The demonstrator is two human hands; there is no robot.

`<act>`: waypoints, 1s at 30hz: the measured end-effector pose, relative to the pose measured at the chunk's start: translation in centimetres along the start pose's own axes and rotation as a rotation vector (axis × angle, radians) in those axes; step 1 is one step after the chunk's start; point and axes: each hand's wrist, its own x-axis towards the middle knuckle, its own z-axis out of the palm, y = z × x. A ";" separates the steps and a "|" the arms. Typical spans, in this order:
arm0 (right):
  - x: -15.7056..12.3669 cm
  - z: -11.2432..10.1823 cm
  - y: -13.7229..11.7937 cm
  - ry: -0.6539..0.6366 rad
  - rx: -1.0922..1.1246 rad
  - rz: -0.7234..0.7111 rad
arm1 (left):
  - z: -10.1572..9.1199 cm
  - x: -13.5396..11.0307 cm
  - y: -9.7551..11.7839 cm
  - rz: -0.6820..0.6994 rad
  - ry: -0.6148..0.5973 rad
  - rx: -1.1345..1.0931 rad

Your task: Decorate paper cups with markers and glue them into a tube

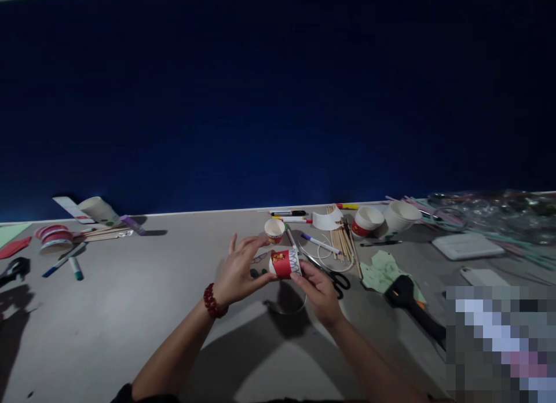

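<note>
Grey counter (108, 328); small cup (275, 238) at twelve o'clock. Right grip (324, 290) closed on red cup (282, 266); left grip (238, 270) open, thumb at base. Likely positioning; next calls for steadiness.

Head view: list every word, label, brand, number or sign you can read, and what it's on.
No text can be read for certain.
Held red paper cup: a gold motif; any lettering is too small to read.
Small standing cup: print too small.
Red-banded cup at right: marks too blurred.
White strip at far left: a red patch, too blurred.
Purple-capped marker: any print too small.
</note>
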 end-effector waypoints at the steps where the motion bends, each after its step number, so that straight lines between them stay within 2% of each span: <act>1: 0.0 0.0 0.1 0.001 0.000 0.004 | 0.0 0.0 -0.1 -0.002 -0.003 0.001; 10: 0.1 -0.1 1.2 0.036 -0.009 0.019 | 0.6 0.1 -0.6 0.013 0.009 0.063; 16: 0.1 0.1 1.6 0.086 0.013 0.053 | 0.7 -0.1 0.1 0.069 0.053 0.126; 21: 0.1 0.0 2.4 0.153 -0.010 0.059 | 0.8 -0.3 0.6 0.072 0.013 0.189; 30: 0.5 -0.3 4.0 0.138 -0.072 0.051 | 1.6 -0.8 -0.6 0.073 0.002 0.220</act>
